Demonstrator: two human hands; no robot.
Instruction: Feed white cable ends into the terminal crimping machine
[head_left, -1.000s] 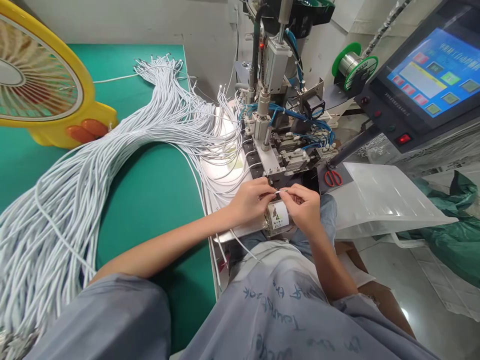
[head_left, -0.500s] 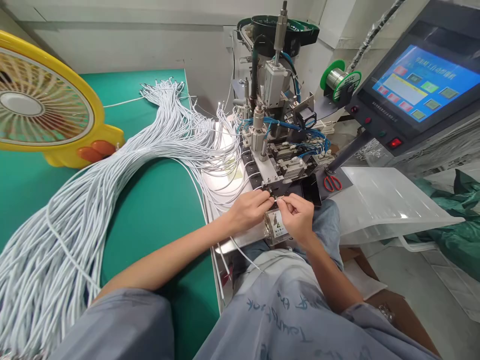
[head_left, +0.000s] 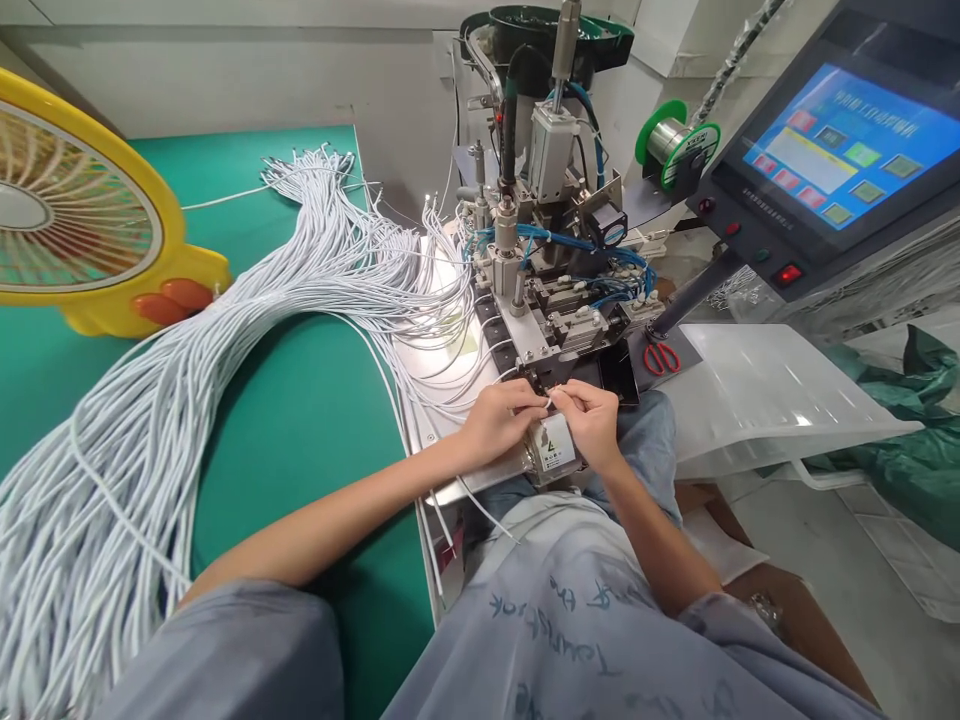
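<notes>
My left hand (head_left: 501, 420) and my right hand (head_left: 592, 420) meet at the front of a small soldering machine (head_left: 547, 270). Both pinch the end of one thin white cable (head_left: 480, 385) between thumb and fingers, close to the machine's black clamp. The fingertips of the two hands nearly touch. Just below them sits a metal cylinder with a white warning label (head_left: 553, 447). A large bundle of white cables (head_left: 225, 330) lies across the green mat (head_left: 300, 400) to the left.
A yellow fan (head_left: 82, 220) stands at the far left. A touchscreen panel (head_left: 840, 140) is at the upper right, with a solder spool (head_left: 671, 140) beside it. Red scissors (head_left: 658, 357) lie by a clear plastic tray (head_left: 765, 400).
My hands stay pinched on the cable end and have shifted slightly toward the machine clamp. The camera view has tilted a little; the cable bundle lies as before.
</notes>
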